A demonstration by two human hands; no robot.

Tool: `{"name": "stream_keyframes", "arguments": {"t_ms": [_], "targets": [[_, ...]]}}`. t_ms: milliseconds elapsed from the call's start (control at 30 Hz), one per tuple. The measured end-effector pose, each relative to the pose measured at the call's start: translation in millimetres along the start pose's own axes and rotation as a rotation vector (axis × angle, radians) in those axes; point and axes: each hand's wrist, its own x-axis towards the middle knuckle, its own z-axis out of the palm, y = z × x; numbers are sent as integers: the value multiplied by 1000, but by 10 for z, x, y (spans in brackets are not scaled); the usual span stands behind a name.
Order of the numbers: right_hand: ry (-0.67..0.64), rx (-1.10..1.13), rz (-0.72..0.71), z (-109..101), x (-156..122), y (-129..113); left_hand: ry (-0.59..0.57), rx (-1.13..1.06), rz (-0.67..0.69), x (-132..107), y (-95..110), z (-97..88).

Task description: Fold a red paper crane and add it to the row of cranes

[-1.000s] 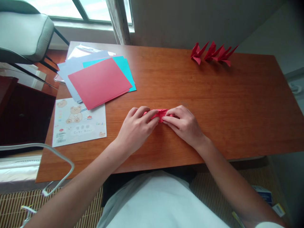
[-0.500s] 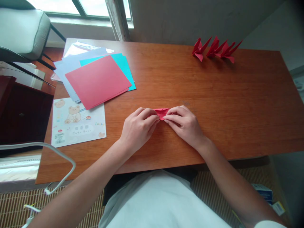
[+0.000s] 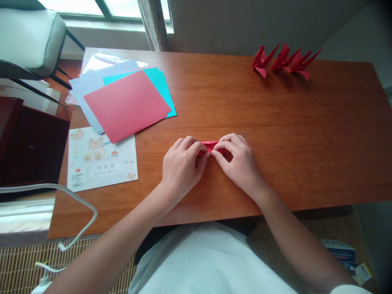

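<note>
“The small, narrow piece of folded red paper (image 3: 210, 144), where do we have it?”

“Between our two hands, over the long brown wooden table (image 3: 275, 134), straight ahead of our white shirt (image 3: 211, 261). We cannot tell whether it rests on the wood or is held just above it.”

“And how do we grip it?”

“Narrowly, from both sides. Our left hand (image 3: 183, 163) pinches its left part between thumb and fingers, and our right hand (image 3: 239, 161) pinches its right part, fingers bent over it. The fingertips of both hands sit just beside each other. They cover much of the paper, so we cannot make out all its folds.”

“What do we see around it?”

“To the left, apart from our hands, a flat white card printed with bears (image 3: 102, 161). Overlapping its far edge are flat rectangular red paper sheets (image 3: 127, 106), lying partly over a turquoise sheet (image 3: 163, 87) and pale lavender-blue sheets (image 3: 85, 96).”

“And farther off?”

“Three pointed red folded-paper birds (image 3: 279, 61) stand in a row near the far edge, to our right, well apart from our hands. Past the far left corner we see a dark-framed chair with a pale padded seat (image 3: 29, 43).”
</note>
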Motion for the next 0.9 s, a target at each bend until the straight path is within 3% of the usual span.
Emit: {"name": "stream_keyframes", "arguments": {"t_ms": [900], "targets": [[8, -29, 45, 49, -23, -21, -9, 98, 13, 33, -2, 43]]}}
